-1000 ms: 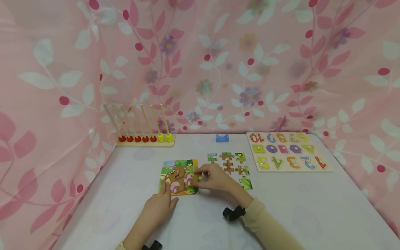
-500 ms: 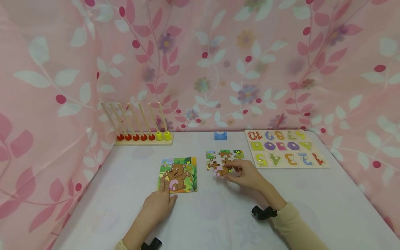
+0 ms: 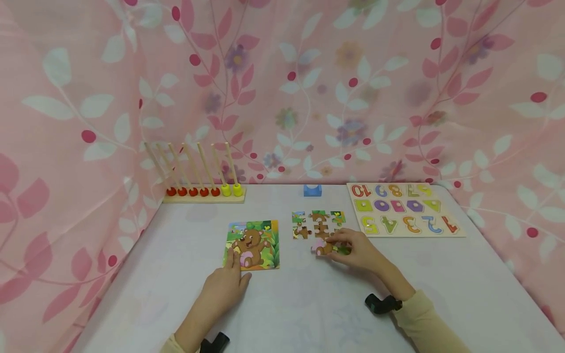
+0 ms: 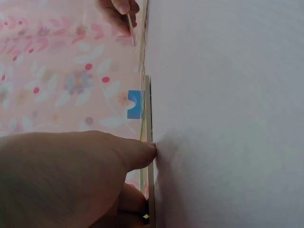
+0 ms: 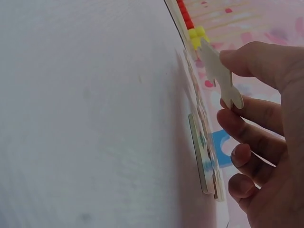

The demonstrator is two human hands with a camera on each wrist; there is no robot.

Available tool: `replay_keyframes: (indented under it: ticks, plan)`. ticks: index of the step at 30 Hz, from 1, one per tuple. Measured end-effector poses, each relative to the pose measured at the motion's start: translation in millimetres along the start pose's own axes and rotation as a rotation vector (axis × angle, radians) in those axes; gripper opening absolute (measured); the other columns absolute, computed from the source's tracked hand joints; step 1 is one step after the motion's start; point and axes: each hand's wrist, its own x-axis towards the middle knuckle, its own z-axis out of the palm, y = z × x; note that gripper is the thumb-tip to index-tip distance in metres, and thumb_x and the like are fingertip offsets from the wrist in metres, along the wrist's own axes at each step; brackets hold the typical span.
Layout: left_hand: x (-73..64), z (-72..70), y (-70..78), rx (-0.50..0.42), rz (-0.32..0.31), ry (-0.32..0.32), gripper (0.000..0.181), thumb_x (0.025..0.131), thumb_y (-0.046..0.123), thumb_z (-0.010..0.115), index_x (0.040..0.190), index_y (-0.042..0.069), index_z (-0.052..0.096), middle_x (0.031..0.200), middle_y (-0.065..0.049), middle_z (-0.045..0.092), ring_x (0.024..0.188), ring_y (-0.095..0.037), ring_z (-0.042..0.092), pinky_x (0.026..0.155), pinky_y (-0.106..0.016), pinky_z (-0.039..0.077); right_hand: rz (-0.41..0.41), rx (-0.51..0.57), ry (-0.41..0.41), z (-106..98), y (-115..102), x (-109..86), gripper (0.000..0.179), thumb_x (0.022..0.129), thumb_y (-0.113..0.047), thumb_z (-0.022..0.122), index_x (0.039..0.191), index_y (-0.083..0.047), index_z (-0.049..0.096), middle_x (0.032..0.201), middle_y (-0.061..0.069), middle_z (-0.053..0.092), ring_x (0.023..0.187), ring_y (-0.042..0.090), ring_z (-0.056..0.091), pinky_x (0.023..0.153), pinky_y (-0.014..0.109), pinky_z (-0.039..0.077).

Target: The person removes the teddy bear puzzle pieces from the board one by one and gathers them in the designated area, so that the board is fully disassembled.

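Observation:
A square bear picture board [image 3: 268,250] lies on the table. My left hand [image 3: 222,289] rests on its lower left part with extended fingers, the thumb at its near edge. To the right, my right hand [image 3: 359,252] pinches a jigsaw puzzle piece [image 3: 321,248] with pink and brown bear parts, between thumb and fingers. The right wrist view shows the pale back of this puzzle piece [image 5: 217,71], raised off the table. Several loose jigsaw pieces [image 3: 302,232] lie in spaced rows just beyond that hand, which partly hides some of them.
A bead counting stand [image 3: 203,198] with upright rods stands at the back left. A small blue block [image 3: 312,191] sits at the table's far edge. A wooden number puzzle board [image 3: 406,211] lies at the back right. Floral cloth [image 3: 282,98] hangs behind.
My right hand has moved right from the bear picture to the loose pieces, still pinching the puzzle piece. It has lowered slightly in the last half second. My left hand stays put.

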Motion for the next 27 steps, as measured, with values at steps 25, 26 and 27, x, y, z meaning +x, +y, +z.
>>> replay_keyframes:
  ticks: [25,26,27]
  plan:
    - [-0.9,-0.6,2.4,0.009,-0.005,0.011,0.071,0.103,0.032,0.067,0.148,-0.02,0.046,0.157,-0.043,0.037,0.076,-0.042,0.071,0.061,-0.051,0.058,0.024,0.014,-0.056,2,-19,14.6,0.043,0.092,-0.033,0.085,0.128,-0.01,0.077,0.117,0.005,0.074,0.108,0.028,0.061,0.087,0.042,0.049]
    - [-0.7,0.4,2.7,0.009,-0.004,0.013,0.071,0.103,0.032,0.067,0.148,-0.02,0.046,0.157,-0.043,0.037,0.076,-0.043,0.072,0.06,-0.051,0.058,0.021,0.021,-0.062,2,-22,18.0,0.043,0.093,-0.033,0.084,0.127,-0.009,0.077,0.119,0.006,0.074,0.109,0.028,0.062,0.089,0.043,0.05]
    - [-0.2,1.5,3.3,0.006,-0.002,0.014,0.072,0.103,0.032,0.067,0.148,-0.02,0.046,0.157,-0.043,0.037,0.076,-0.043,0.072,0.06,-0.051,0.058,0.013,0.016,-0.066,3,-26,21.7,0.042,0.094,-0.034,0.083,0.127,-0.009,0.077,0.121,0.005,0.074,0.11,0.028,0.062,0.089,0.044,0.05]
